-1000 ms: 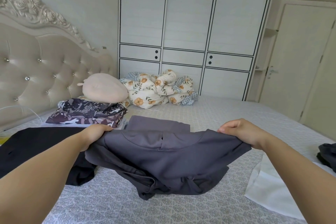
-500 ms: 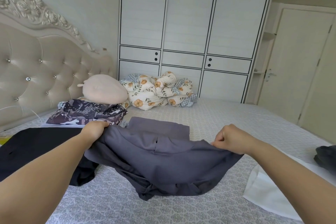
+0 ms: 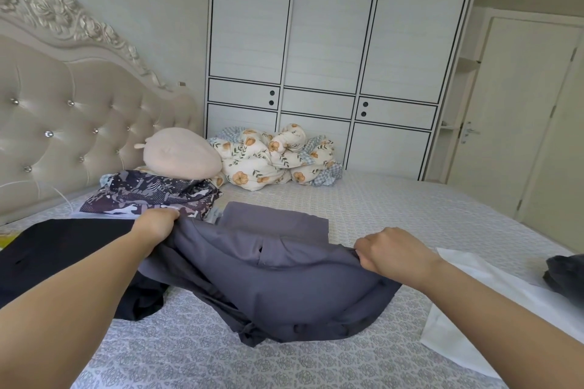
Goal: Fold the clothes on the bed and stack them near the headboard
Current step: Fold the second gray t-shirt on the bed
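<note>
A home bedroom; a bed (image 3: pixel 395 208) with a tufted, carved headboard (image 3: pixel 63 110) fills it. A white sliding-door wardrobe (image 3: pixel 331 57) stands past the bed's far edge; a bundled floral duvet (image 3: pixel 268 158) lies there.

From my feed all I get is two bare forearms, no sleeves reaching the elbows; the left hand (image 3: pixel 156 224) and right hand (image 3: pixel 393 254) have no rings, watch or gloves.

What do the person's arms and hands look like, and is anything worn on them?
Both forearms are bare, with no sleeve in view. The left hand and the right hand wear no glove, ring, watch or bracelet that shows. No markings are visible.
</note>
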